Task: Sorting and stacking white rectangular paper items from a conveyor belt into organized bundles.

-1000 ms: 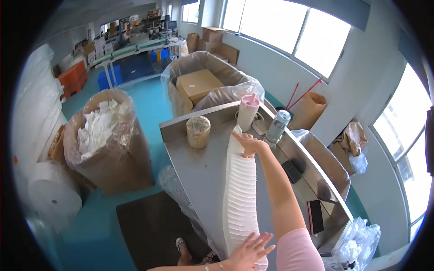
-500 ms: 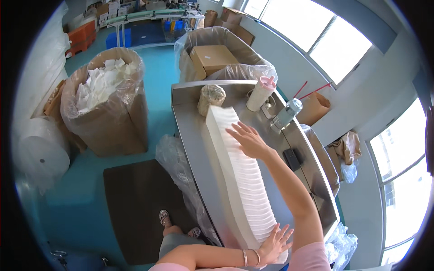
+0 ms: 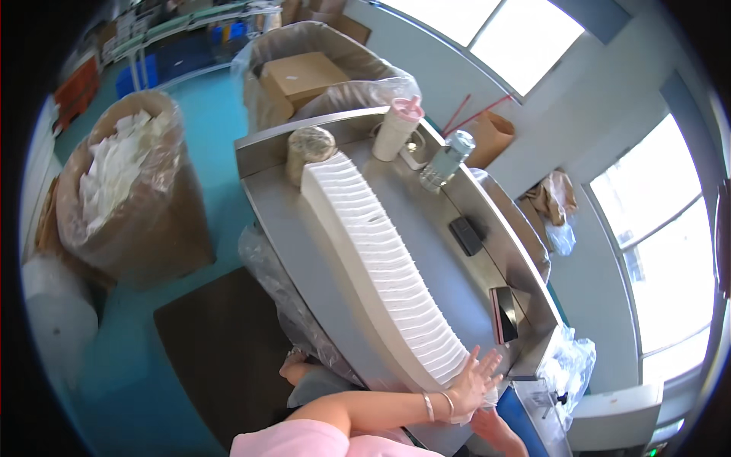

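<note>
head view: long row of white sheets (image 3: 381,263) on a steel table (image 3: 304,251).
left hand (image 3: 472,381) spread flat against the row's near end; right hand (image 3: 499,426) just below it, grip unclear.

One long row of stacked white sheets (image 3: 384,270), one tape roll (image 3: 310,146), one pink-lidded cup (image 3: 397,128), one clear bottle (image 3: 446,158), two bag-lined bins (image 3: 129,198), one cardboard box (image 3: 303,75).
</note>
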The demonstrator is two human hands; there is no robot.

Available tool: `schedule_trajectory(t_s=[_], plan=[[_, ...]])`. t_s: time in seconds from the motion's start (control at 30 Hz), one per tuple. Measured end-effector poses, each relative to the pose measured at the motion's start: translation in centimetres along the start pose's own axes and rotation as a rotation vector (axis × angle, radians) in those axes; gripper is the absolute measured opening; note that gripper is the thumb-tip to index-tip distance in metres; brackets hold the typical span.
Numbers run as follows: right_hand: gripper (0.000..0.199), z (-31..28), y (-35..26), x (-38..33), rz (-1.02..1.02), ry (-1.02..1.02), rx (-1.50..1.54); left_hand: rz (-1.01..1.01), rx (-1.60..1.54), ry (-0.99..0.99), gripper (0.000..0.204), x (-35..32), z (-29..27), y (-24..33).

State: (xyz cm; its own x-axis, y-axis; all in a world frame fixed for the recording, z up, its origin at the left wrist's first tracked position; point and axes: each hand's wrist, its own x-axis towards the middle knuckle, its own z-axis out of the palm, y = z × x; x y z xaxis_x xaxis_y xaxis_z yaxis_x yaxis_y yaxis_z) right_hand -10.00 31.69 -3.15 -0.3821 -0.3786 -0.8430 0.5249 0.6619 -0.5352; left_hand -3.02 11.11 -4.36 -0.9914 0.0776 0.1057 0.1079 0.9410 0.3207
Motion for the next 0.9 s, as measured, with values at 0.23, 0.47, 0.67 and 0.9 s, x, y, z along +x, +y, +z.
schedule_trajectory(t_s=[0.23, 0.47, 0.67, 0.9], plan=[[0.057, 7.5, 0.7, 2.9, -0.346, 0.32, 0.613, -0.371, 0.096, 0.271, 0.081, -5.4, -8.1, -24.7], [0.057, 4.5, 1.7, 3.7, -0.377, 0.343, 0.614, -0.679, 0.562, 0.38, 0.052, -11.5, -19.2, -43.8], [0.057, 4.9, 1.0, 3.1, -0.354, 0.41, 0.569, -0.553, 0.509, 0.043, 0.046, -9.8, -20.2, -43.1], [0.055, 6.4, 0.0, 2.4, -0.286, 0.533, 0.599, -0.491, 0.397, -0.065, 0.07, -9.1, -18.0, -38.9]])
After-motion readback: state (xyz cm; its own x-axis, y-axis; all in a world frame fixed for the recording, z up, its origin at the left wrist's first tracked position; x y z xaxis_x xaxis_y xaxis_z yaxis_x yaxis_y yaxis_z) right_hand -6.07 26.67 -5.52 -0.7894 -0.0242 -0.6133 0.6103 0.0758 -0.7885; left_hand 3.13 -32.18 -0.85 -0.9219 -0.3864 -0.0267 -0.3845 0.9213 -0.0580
